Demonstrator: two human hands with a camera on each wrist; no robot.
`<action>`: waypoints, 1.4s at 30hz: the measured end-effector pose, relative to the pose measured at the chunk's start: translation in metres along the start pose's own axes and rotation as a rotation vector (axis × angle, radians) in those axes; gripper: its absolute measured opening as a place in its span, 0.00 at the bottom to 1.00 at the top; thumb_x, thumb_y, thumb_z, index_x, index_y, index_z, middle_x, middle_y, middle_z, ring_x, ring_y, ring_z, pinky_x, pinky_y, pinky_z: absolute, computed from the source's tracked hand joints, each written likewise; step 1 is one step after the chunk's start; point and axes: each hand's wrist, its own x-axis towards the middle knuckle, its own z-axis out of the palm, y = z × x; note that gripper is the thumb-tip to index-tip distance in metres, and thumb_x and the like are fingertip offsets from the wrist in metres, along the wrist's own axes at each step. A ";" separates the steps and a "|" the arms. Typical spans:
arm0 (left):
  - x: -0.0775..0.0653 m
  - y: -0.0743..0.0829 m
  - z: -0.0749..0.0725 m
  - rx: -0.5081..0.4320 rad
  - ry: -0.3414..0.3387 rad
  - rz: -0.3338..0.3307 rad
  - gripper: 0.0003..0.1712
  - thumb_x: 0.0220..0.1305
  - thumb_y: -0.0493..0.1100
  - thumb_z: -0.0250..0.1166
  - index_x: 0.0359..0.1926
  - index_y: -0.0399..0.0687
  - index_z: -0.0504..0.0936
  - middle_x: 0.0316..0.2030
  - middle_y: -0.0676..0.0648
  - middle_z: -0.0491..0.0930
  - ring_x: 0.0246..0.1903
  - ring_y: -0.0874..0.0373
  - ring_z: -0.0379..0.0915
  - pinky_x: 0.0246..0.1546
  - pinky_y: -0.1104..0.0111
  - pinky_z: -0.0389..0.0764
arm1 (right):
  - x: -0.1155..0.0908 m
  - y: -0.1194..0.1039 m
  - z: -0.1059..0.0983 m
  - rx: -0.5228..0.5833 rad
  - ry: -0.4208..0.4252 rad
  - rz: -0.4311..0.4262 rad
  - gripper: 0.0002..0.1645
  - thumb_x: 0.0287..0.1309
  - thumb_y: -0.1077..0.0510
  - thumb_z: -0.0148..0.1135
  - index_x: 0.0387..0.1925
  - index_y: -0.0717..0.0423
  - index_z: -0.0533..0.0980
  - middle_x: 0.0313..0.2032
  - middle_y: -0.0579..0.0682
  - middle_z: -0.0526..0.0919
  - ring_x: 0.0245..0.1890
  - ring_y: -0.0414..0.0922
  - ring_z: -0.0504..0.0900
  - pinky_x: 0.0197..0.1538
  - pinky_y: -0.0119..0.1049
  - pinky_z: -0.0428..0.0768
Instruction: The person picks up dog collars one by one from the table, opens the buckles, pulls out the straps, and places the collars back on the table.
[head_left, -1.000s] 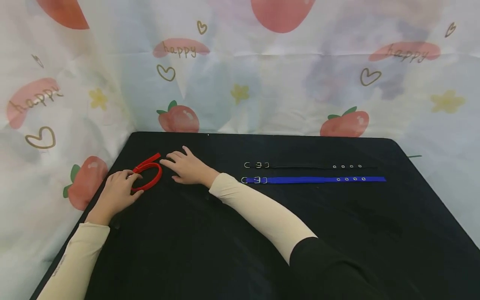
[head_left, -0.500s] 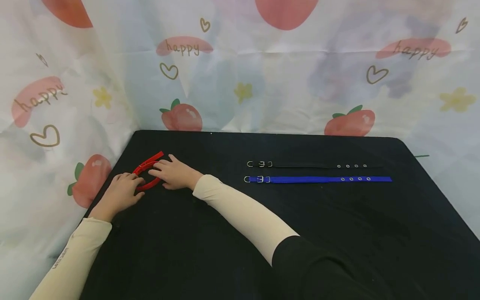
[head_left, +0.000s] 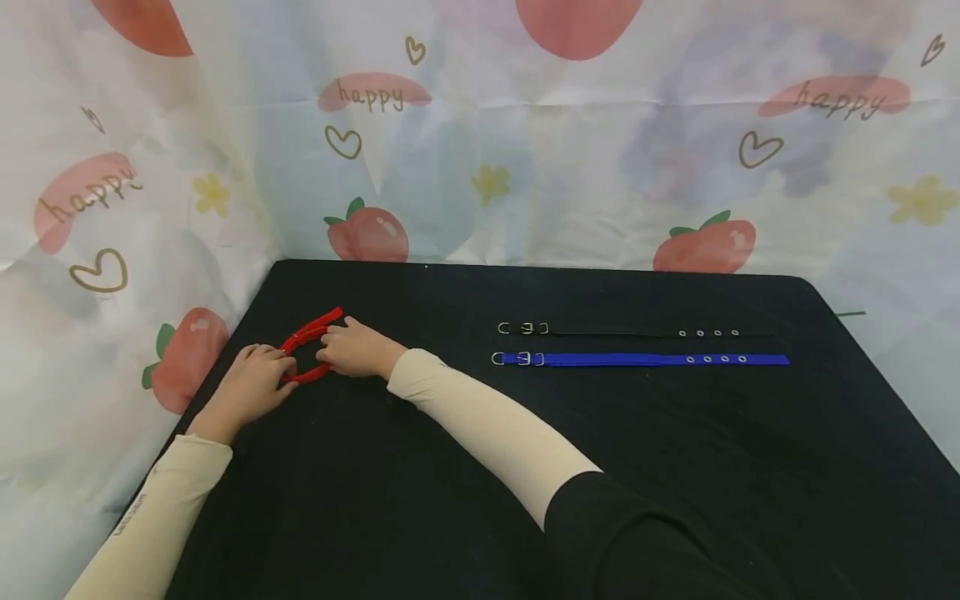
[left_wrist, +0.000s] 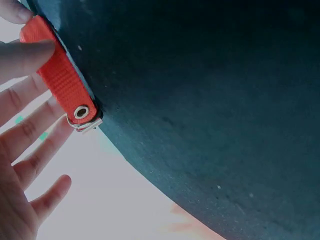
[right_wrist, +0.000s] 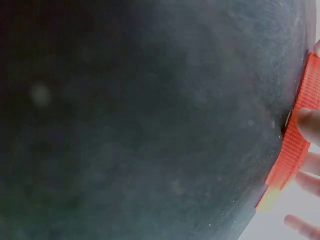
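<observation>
A red collar (head_left: pixel 309 374) stands on its edge at the left of the table, closed into a loop with its free tail reaching to the back right. My left hand (head_left: pixel 252 382) pinches the loop's left side. In the left wrist view, the thumb lies on the red webbing (left_wrist: pixel 59 75) and several fingers are behind it, near a metal eyelet (left_wrist: pixel 81 112) and part of the buckle (left_wrist: pixel 89 125). From the other side my right hand (head_left: pixel 358 348) grips the loop, its thumb against the webbing (right_wrist: pixel 295 145) in the right wrist view.
A blue collar (head_left: pixel 600 360) and a black collar (head_left: pixel 600 333) lie straight and parallel to the right, buckles at their left ends and eyelets toward the right. A printed cloth backdrop (head_left: pixel 570 167) rises behind and left of the black table (head_left: pixel 420 500).
My right hand has moved left and taken hold of the red collar's right side. The collar has shifted slightly right. My left hand stays at its left side.
</observation>
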 end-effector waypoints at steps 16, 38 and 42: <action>0.017 0.023 -0.013 0.116 0.407 0.175 0.11 0.45 0.37 0.72 0.25 0.39 0.76 0.29 0.39 0.79 0.38 0.43 0.73 0.51 0.49 0.71 | -0.051 0.026 -0.004 -0.152 0.301 0.027 0.15 0.69 0.47 0.47 0.45 0.40 0.79 0.46 0.43 0.81 0.49 0.43 0.75 0.55 0.43 0.71; 0.044 0.116 -0.031 0.115 0.618 0.560 0.10 0.48 0.37 0.72 0.30 0.42 0.80 0.31 0.44 0.81 0.40 0.48 0.76 0.55 0.52 0.74 | -0.197 0.047 -0.012 -0.295 0.666 -0.083 0.03 0.59 0.53 0.60 0.35 0.46 0.78 0.34 0.44 0.82 0.40 0.43 0.80 0.54 0.44 0.75; 0.051 0.129 -0.040 0.175 0.619 0.633 0.08 0.50 0.33 0.70 0.33 0.44 0.82 0.31 0.46 0.82 0.40 0.51 0.76 0.57 0.55 0.73 | -0.216 0.052 -0.012 -0.278 0.702 -0.087 0.07 0.53 0.53 0.67 0.34 0.47 0.79 0.32 0.44 0.83 0.38 0.42 0.80 0.53 0.44 0.76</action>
